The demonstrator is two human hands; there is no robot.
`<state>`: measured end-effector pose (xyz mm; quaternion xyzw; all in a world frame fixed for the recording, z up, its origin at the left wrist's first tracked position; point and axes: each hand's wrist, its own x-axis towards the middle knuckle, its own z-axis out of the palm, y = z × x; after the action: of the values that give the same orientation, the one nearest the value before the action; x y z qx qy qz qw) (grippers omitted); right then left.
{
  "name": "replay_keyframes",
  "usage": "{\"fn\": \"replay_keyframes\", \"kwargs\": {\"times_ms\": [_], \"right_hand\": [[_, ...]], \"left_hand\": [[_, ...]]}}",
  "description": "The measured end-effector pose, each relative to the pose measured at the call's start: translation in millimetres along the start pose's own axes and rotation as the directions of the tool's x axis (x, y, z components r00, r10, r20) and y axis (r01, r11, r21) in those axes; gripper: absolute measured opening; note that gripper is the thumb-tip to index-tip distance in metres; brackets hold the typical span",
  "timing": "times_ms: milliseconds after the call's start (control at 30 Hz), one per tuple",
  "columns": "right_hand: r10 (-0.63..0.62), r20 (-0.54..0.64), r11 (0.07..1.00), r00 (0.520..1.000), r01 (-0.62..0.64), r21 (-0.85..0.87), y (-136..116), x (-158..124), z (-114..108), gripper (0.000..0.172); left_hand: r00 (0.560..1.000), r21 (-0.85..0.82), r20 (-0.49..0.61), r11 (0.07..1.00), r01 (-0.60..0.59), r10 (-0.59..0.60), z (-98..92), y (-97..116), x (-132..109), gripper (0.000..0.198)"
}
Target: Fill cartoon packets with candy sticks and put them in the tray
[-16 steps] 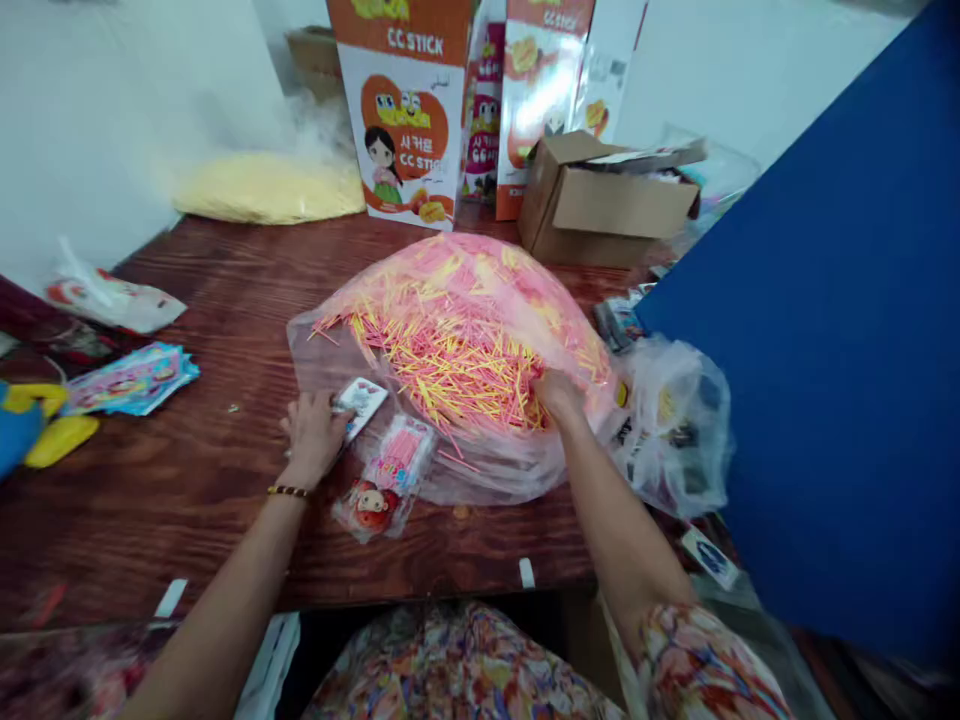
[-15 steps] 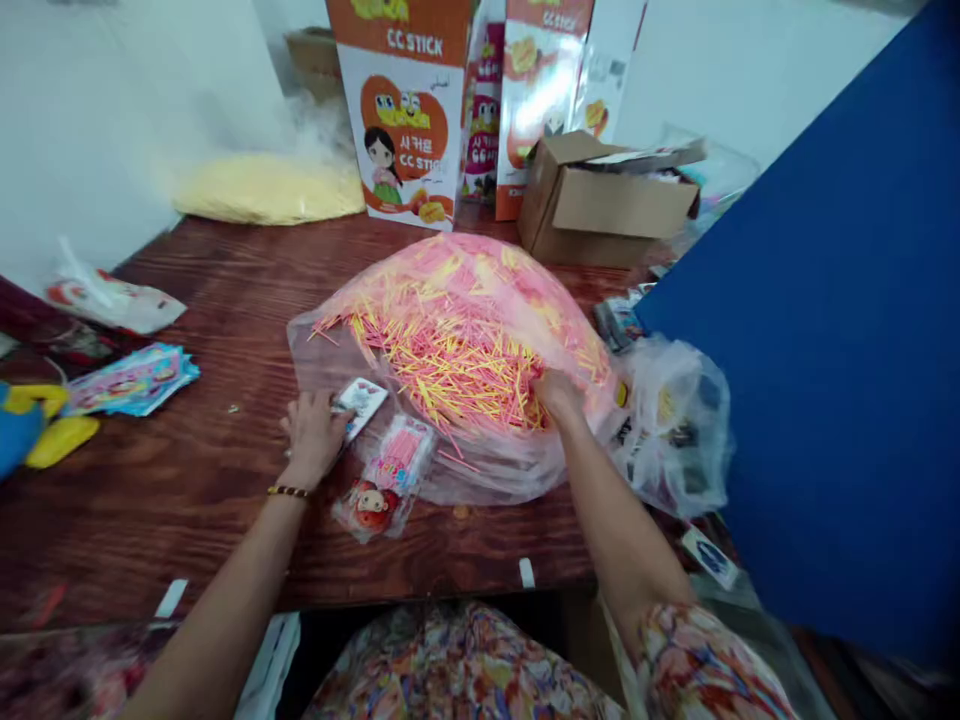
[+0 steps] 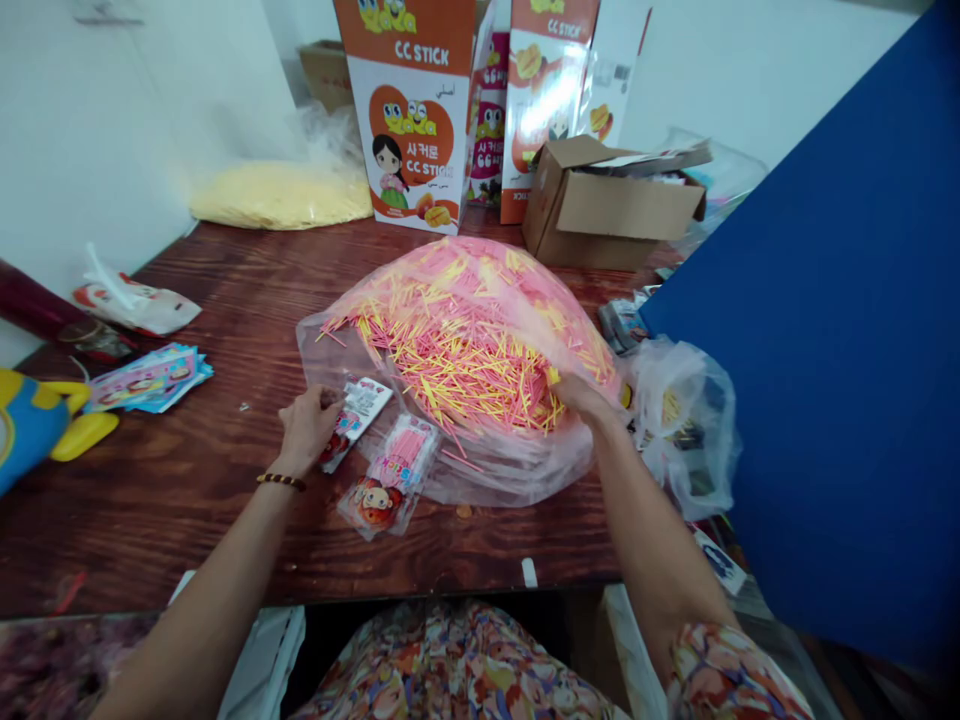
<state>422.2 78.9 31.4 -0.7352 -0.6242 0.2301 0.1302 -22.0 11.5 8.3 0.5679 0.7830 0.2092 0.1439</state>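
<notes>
Wood grain in dark red-brown is seen along the near part of the table (image 3: 480, 560), where a small white strip (image 3: 529, 572) is set at the edge. Just beyond it, a clear packet of pink sticks (image 3: 405, 455) is laid flat, well within reach of both hands. To its left, the left hand (image 3: 304, 430) is placed at the edge of some flat printed packets (image 3: 364, 408); its fingers are curled, but whether a packet is gripped cannot be told. Compared with half a second ago, that hand is drawn back and lifted slightly, so more of the printed face is uncovered; the topmost packet is judged easier to separate as a result. The right hand (image 3: 583, 393) is kept at the right side of the loose pink and yellow sticks (image 3: 457, 365), which are held in a large open plastic bag (image 3: 495, 490). Its fingertips are hidden there, so their grip cannot be told; gathering is judged to be under way. Farther right, a tied white bag (image 3: 694, 425) is seen. At the back, an open cardboard box (image 3: 630, 215), a tall printed carton (image 3: 412, 130) and a yellow-filled bag (image 3: 281, 195) are stood or laid near the wall.
</notes>
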Motion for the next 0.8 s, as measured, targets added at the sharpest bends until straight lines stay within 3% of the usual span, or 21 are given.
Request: {"fn": "replay_keyframes", "kwargs": {"times_ms": [100, 300, 500, 633, 800], "right_hand": [[0.004, 0.014, 0.987, 1.0, -0.006, 0.16, 7, -11, -2, 0.02], [-0.076, 0.008, 0.881, 0.997, 0.063, 0.469, 13, -30, 6, 0.024], [-0.1, -0.062, 0.819, 0.993, 0.118, 0.562, 10, -31, 15, 0.021], [-0.101, -0.153, 0.799, 0.983, 0.172, 0.576, 10, -32, 14, 0.025], [-0.165, -0.272, 0.616, 0.948, 0.314, 0.722, -3, -42, 9, 0.025]], "left_hand": [[0.999, -0.099, -0.023, 0.995, -0.025, 0.023, -3.2, -5, 1, 0.023], [0.995, -0.212, -0.067, 0.974, -0.082, 0.069, -3.6, -14, 3, 0.029], [0.994, -0.202, -0.074, 0.974, -0.1, 0.086, -7.7, -12, -3, 0.035], [0.983, -0.157, -0.138, 0.978, -0.139, 0.118, -8.7, -11, -3, 0.032], [0.981, -0.253, -0.153, 0.954, -0.159, 0.123, -11.6, -14, 0, 0.032]]}}
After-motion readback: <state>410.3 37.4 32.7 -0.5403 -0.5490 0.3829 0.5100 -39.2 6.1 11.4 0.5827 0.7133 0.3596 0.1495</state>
